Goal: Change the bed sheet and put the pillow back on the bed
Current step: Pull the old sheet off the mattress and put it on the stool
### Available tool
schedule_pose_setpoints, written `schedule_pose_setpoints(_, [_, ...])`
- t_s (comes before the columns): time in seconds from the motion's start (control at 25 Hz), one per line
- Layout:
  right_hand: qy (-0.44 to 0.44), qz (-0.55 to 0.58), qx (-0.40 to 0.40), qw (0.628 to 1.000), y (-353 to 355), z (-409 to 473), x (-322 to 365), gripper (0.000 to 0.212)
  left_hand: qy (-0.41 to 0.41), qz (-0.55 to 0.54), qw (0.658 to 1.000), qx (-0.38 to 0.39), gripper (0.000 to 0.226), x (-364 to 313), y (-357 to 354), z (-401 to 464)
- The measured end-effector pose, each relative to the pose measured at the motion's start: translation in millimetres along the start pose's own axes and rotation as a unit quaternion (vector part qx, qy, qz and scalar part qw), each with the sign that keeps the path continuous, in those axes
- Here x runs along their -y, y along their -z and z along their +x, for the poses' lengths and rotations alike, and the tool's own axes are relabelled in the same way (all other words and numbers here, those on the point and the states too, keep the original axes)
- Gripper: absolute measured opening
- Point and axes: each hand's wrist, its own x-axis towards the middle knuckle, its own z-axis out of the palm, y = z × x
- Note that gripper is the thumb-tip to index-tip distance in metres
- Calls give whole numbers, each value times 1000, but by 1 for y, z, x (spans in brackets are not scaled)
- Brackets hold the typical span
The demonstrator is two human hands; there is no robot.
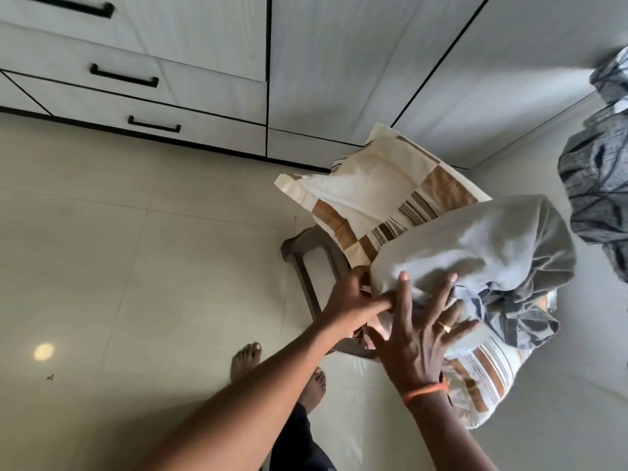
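Note:
A bundled pale grey-white sheet (475,246) lies on top of two cream pillows with brown patches and stripes. One pillow (384,195) sticks out behind the bundle, and the other pillow (482,379) hangs out below it at the right. All of this is piled on a dark brown plastic stool (306,263). My right hand (418,334) presses on the bundle's near side with its fingers spread. My left hand (353,300) reaches to the bundle's lower left edge, one straight finger slid beneath it and the other fingers hidden. No bed is in view.
Pale wardrobe drawers with black handles (153,96) line the wall behind the stool. Grey striped cloth (598,185) hangs at the right edge. My bare feet (244,362) stand on the cream tiled floor (119,266) just left of the stool.

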Motion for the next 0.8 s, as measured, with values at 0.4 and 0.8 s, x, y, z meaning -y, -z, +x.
schedule_pose_setpoints(0.4, [20,17,-103,994,-79,5,-47,128,174,78,979,-76,67,97,-59,27])
schedule_pose_setpoints(0.8, [75,60,-109,989,-42,24,-63,94,14,170,981,-92,11,47,-56,24])
